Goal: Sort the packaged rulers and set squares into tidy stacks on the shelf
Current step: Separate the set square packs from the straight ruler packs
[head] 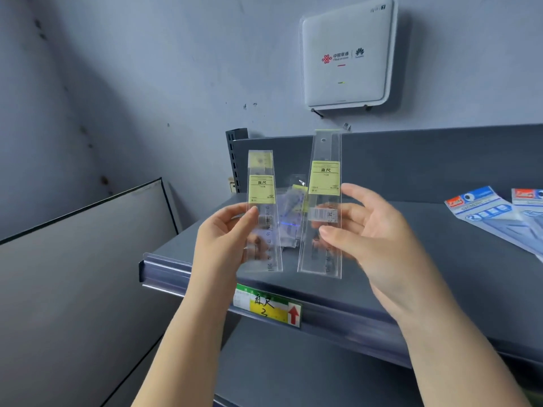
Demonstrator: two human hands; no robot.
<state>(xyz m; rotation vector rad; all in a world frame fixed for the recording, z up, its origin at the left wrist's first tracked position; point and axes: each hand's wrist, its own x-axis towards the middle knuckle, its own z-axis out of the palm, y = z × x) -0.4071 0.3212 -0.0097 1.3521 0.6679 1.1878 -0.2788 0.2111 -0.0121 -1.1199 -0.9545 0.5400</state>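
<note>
- Both hands are up above the shelf [440, 259], each with one packaged ruler held upright, label end up.
- Left hand [232, 230] pinches the short ruler [262, 201] just below its yellow label, thumb on the front, fingers behind the clear sleeve.
- Right hand [373, 230] holds the long ruler [324, 183] near its barcode; the thumb lies across the front and the fingers show through from behind.
- The two rulers stand side by side, apart, the long one reaching higher.
- Step in hand, as I judge it: comparing the two by length to decide which stack each belongs in.
- Behind them a loose pile [291, 212] of more packets lies on the shelf, unsorted.
- Blue packets [487, 212], probably set squares, lie flat at the right of the shelf, overlapping.
- A price tag [267, 306] on the shelf edge marks the ruler spot.
- Next move calls for laying each ruler flat on the shelf, one place per length, edges squared, clear of the blue packets.
</note>
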